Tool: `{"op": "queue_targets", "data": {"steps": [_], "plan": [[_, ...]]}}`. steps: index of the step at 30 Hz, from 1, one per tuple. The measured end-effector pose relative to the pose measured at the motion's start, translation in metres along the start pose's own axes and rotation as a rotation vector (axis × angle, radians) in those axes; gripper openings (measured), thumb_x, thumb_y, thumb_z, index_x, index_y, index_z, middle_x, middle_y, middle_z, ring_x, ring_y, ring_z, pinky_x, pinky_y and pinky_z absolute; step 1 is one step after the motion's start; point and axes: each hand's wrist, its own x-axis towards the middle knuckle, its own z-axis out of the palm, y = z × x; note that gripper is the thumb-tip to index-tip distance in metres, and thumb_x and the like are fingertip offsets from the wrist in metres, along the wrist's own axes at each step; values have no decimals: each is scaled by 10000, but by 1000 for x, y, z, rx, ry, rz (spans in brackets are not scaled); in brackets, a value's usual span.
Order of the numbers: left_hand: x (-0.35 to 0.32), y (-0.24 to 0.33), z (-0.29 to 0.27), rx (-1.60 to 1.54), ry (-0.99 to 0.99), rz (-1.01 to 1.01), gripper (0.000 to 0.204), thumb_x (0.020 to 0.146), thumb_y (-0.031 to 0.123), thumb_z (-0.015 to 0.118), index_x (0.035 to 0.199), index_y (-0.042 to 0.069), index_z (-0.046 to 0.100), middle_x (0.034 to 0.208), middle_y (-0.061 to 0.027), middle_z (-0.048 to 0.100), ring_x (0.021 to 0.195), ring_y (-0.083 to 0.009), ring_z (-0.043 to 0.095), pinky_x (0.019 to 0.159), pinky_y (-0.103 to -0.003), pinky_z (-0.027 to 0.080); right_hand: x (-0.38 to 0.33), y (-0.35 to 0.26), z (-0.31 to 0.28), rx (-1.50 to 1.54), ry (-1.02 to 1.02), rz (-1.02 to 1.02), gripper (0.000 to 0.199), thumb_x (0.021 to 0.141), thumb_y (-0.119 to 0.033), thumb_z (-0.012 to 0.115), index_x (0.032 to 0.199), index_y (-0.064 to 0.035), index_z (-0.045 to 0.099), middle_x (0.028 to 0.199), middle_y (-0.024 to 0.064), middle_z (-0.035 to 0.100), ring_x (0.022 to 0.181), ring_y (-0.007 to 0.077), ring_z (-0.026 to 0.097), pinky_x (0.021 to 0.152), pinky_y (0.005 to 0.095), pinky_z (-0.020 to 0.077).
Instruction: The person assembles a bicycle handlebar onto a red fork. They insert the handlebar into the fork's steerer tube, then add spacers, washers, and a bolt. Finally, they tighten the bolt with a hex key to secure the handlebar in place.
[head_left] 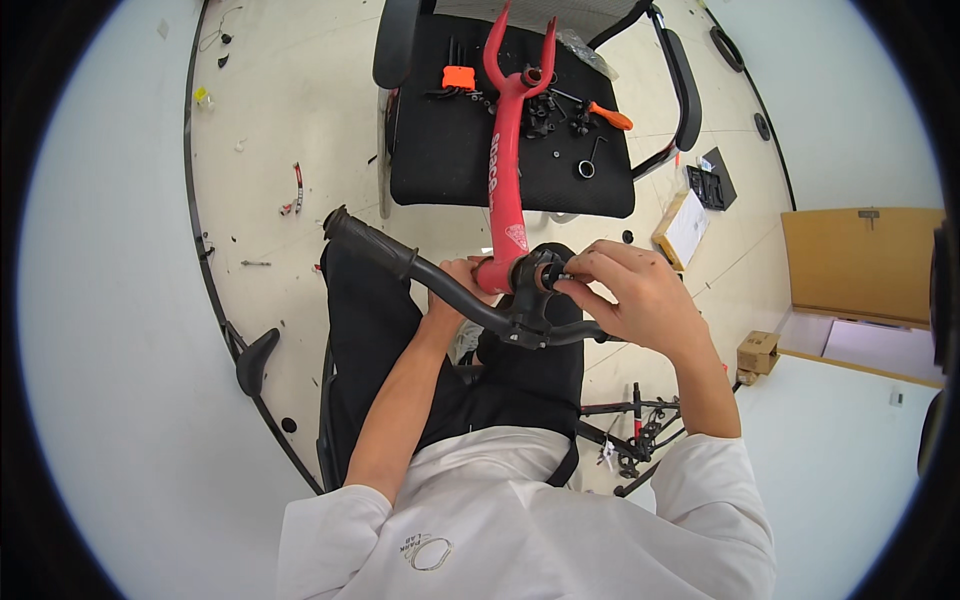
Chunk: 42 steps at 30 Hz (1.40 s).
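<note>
A red bicycle frame [507, 150] lies across my lap and the chair seat in front of me, its forked end pointing away. At its near end sits a black stem [528, 308] with a black handlebar [445, 280] clamped in it. My left hand [462, 287] is wrapped round the frame's near end from below and left; several fingertips are hidden behind the tube. With thumb and fingers closed, my right hand [632, 292] pinches a small black part [553, 276] at the stem's end. The fingers partly cover that part, so its exact kind cannot be seen.
The black chair [440, 165] bears an orange hex key holder [458, 78], an orange-handled screwdriver [610, 116] and loose small parts. A saddle [258, 362] is at left. Another bicycle frame [637, 425], a cardboard box [757, 352] and a tool case [705, 187] are at right.
</note>
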Motion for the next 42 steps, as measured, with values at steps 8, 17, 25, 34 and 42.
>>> {"op": "queue_targets", "data": {"steps": [8,17,25,34,42], "plan": [[0,-2,3,11,4,7,424,650,392,825,743,-7,719,679,-246,652,715,-422,682,648,-453,545,4,-4,-11,-18,-53,-64,154,756,8,743,904,-26,717,876,68,701,755,247,682,642,338,544],[-1,8,-3,11,-4,1,349,690,328,796,722,-9,712,665,-251,642,707,-431,674,642,-450,544,20,4,-22,23,-54,-171,129,677,94,664,761,0,690,903,68,705,815,249,687,692,328,564],[0,2,-4,2,3,-7,318,704,296,783,712,-13,708,668,-261,633,711,-443,666,636,-461,533,18,87,-18,445,208,256,159,739,84,554,816,49,688,889,100,719,786,166,697,727,294,572],[2,-6,-3,32,-18,-61,394,686,376,786,731,-9,717,696,-244,659,715,-422,676,669,-457,539,46,250,85,932,376,731,251,838,-18,657,1058,101,679,996,145,720,894,198,713,833,290,588],[0,-3,-3,93,-30,-85,355,676,329,801,710,-12,708,694,-240,660,723,-427,670,671,-465,538,34,272,117,-72,148,483,433,721,-198,838,1089,-17,697,916,143,670,880,324,676,819,390,548]]}}
